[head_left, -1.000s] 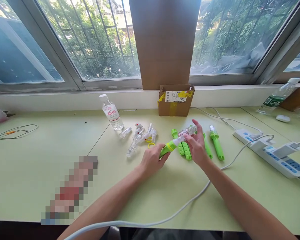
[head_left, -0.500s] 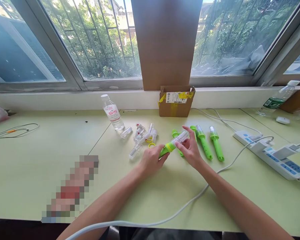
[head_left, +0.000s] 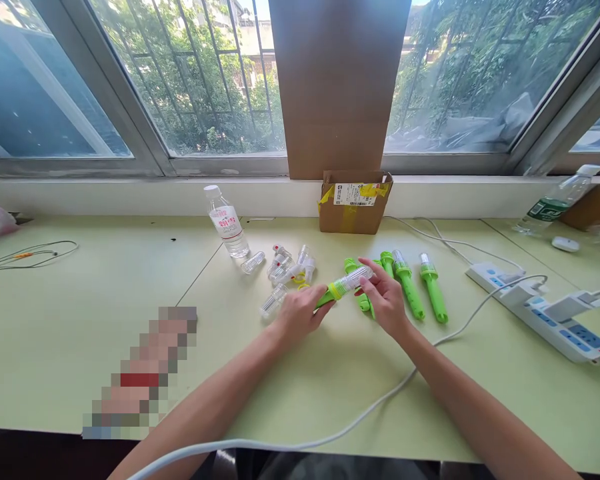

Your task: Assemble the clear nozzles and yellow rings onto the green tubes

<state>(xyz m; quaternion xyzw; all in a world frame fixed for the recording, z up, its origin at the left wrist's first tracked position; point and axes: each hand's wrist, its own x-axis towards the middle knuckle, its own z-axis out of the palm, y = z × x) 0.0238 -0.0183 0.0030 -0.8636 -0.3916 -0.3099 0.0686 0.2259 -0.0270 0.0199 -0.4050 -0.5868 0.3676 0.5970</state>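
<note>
Tilted above the table is a green tube (head_left: 327, 296) with a yellow ring and a clear ribbed cap (head_left: 353, 279). My left hand (head_left: 300, 311) is wrapped round its green body. At the far end, the thumb and fingers of my right hand (head_left: 384, 297) close on the cap's tip. Past my right hand lie finished-looking green tubes with clear tops, one (head_left: 434, 293) apart on the right and another (head_left: 409, 287) beside it. Green parts (head_left: 351, 266) without clear tops lie partly hidden behind that hand. Several loose clear caps (head_left: 283, 270) are heaped beyond my left hand.
A water bottle (head_left: 229, 227) and a small cardboard box (head_left: 355, 207) stand at the back. On the right are a power strip (head_left: 540, 310) and another bottle (head_left: 550, 203). A white cable (head_left: 370, 410) crosses in front of me. A blurred-out item (head_left: 145, 373) lies left.
The tube has tipped a little closer to level and shifted slightly left. My right fingers have moved to the cap's end. Both hands still hold it.
</note>
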